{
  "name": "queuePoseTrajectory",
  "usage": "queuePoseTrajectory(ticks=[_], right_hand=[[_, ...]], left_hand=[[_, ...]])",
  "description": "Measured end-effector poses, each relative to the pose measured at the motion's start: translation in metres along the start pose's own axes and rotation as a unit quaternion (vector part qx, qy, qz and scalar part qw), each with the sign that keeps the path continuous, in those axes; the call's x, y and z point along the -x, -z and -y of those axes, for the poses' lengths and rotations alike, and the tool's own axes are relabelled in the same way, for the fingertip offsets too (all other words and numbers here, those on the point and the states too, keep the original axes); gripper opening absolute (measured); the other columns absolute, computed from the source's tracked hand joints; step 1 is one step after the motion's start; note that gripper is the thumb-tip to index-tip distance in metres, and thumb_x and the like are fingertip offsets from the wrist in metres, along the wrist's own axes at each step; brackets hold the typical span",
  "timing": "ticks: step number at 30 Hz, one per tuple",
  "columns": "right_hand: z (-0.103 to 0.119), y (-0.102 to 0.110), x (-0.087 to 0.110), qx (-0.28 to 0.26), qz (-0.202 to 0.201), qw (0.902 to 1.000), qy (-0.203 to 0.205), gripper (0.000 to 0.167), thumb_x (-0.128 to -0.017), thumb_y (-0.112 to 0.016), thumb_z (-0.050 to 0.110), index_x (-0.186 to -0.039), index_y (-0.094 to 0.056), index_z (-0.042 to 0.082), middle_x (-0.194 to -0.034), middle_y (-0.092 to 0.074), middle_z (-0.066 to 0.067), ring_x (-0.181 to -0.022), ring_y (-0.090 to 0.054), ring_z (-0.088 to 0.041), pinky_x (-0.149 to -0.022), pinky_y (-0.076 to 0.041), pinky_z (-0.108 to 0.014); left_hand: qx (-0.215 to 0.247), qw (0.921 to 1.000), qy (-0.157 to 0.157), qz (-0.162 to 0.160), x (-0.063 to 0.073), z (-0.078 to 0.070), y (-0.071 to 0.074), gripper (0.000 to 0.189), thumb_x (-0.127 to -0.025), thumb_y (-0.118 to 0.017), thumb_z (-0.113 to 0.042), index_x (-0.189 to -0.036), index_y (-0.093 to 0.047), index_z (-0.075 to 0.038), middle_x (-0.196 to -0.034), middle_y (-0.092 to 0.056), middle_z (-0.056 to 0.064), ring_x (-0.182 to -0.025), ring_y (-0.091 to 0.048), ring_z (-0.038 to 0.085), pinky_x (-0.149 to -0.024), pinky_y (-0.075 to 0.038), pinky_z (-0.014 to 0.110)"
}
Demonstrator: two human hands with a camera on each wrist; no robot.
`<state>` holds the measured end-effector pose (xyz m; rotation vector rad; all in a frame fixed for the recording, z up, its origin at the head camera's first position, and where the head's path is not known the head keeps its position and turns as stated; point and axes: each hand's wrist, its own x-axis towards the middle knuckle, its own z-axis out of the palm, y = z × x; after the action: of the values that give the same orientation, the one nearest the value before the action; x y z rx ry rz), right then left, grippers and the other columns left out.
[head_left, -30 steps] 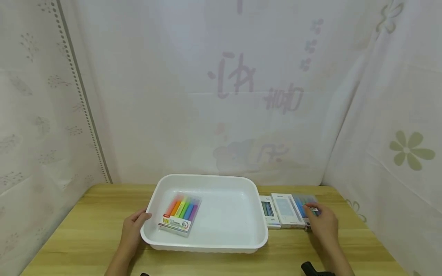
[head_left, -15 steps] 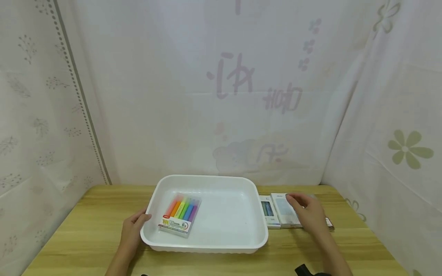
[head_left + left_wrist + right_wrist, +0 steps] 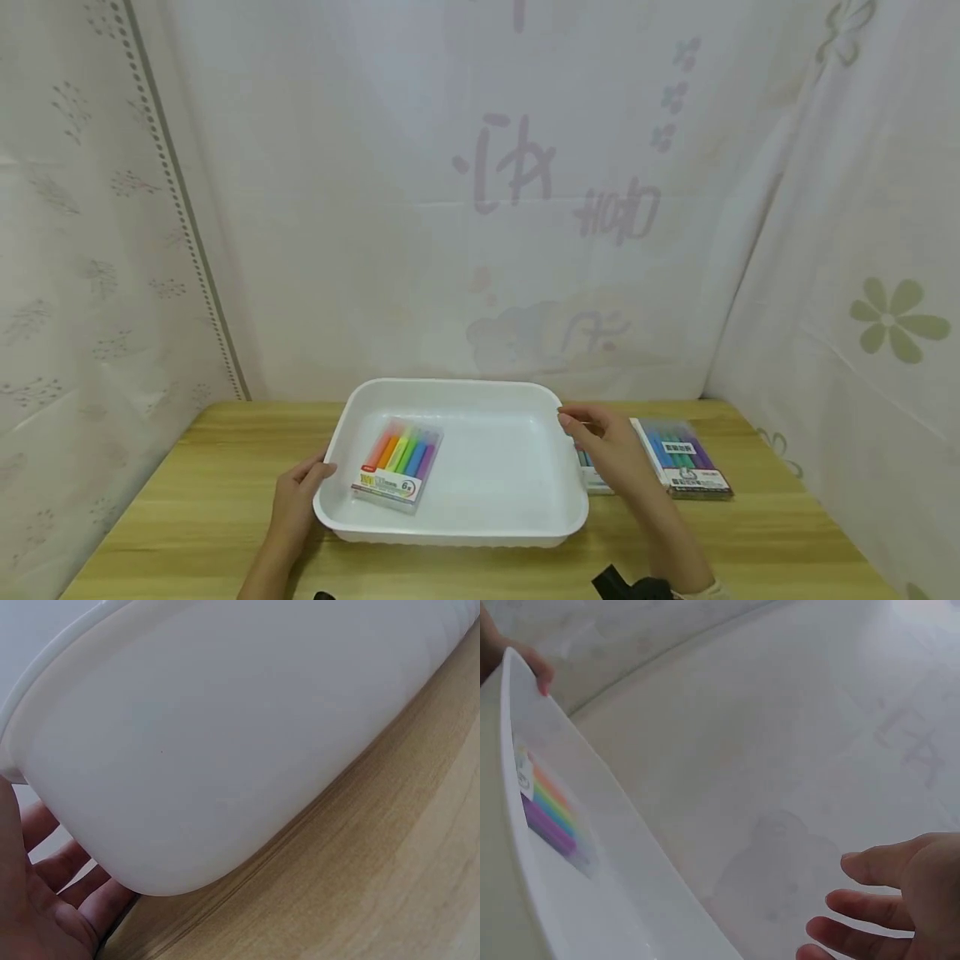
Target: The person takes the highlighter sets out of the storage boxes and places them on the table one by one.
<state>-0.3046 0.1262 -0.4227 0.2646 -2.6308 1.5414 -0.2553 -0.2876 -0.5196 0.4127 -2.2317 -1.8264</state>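
A white plastic tray (image 3: 487, 533) stands on the table, with a clear case of rainbow-coloured markers (image 3: 394, 467) lying in its left part. My left hand (image 3: 294, 500) grips the tray's left side, the thumb at the rim and the other fingers (image 3: 64, 862) against the outer wall. Over the tray's right rim hovers my right hand (image 3: 603, 442), holding nothing; its fingers (image 3: 870, 866) are loosely spread in the right wrist view. Beneath that hand a white pen box (image 3: 596, 482) shows only in part. Farther right lies a clear pack of blue, green and purple pens (image 3: 682, 458).
The wooden table (image 3: 187, 500) ends at a patterned white curtain (image 3: 420, 250) behind and on both sides. The white edge of another box (image 3: 637, 427) shows between the right arm and the pen pack. A black wrist strap (image 3: 630, 586) sits at the lower edge.
My right hand has moved left from the pen pack, across the boxes, to the tray's right rim. The pen pack is uncovered again. The left hand keeps its hold on the tray.
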Motion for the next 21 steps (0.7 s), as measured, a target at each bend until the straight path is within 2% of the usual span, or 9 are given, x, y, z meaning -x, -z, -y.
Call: queuePoseTrajectory(ticks=[5,9,13,21], right_hand=[[0.014,-0.023,-0.010,-0.031,0.039,0.9988,-0.005,0.036,-0.098,-0.064,0.034,-0.127,-0.067,0.012,-0.122,-0.068,-0.011,-0.103,-0.067,-0.021,-0.083,-0.062,-0.035],[0.024,-0.039,-0.016,-0.024,0.068,0.9974,0.004,0.034,-0.098,-0.066,0.032,-0.125,-0.067,0.012,-0.118,-0.069,-0.011,-0.098,-0.067,-0.021,-0.077,-0.062,-0.037],[0.031,-0.057,-0.025,-0.005,0.100,0.9949,0.003,0.036,-0.097,-0.066,0.033,-0.126,-0.066,0.011,-0.115,-0.070,-0.008,-0.100,-0.068,-0.025,-0.073,-0.062,-0.040],[0.043,-0.096,-0.044,0.009,0.187,0.9821,-0.025,0.048,-0.095,-0.068,0.036,-0.130,-0.062,0.005,-0.112,-0.069,-0.012,-0.098,-0.070,-0.032,-0.066,-0.062,-0.037]], left_hand=[[0.009,1.0000,0.000,0.002,0.000,0.001,-0.002,0.050,-0.096,-0.052,-0.016,-0.143,-0.053,0.001,-0.149,-0.051,0.022,-0.090,-0.052,-0.022,-0.080,-0.052,0.011],[0.014,0.9999,-0.002,0.004,0.000,0.002,-0.005,0.049,-0.098,-0.051,-0.016,-0.143,-0.053,0.002,-0.148,-0.051,0.024,-0.091,-0.054,-0.019,-0.079,-0.052,0.012],[0.017,0.9998,-0.004,0.004,0.000,0.003,-0.006,0.049,-0.098,-0.051,-0.017,-0.143,-0.052,0.003,-0.148,-0.051,0.025,-0.093,-0.057,-0.014,-0.078,-0.052,0.013],[0.009,0.9999,-0.004,-0.006,0.000,-0.001,-0.002,0.048,-0.097,-0.053,-0.015,-0.142,-0.055,0.001,-0.148,-0.052,0.022,-0.093,-0.055,-0.019,-0.080,-0.051,0.011]])
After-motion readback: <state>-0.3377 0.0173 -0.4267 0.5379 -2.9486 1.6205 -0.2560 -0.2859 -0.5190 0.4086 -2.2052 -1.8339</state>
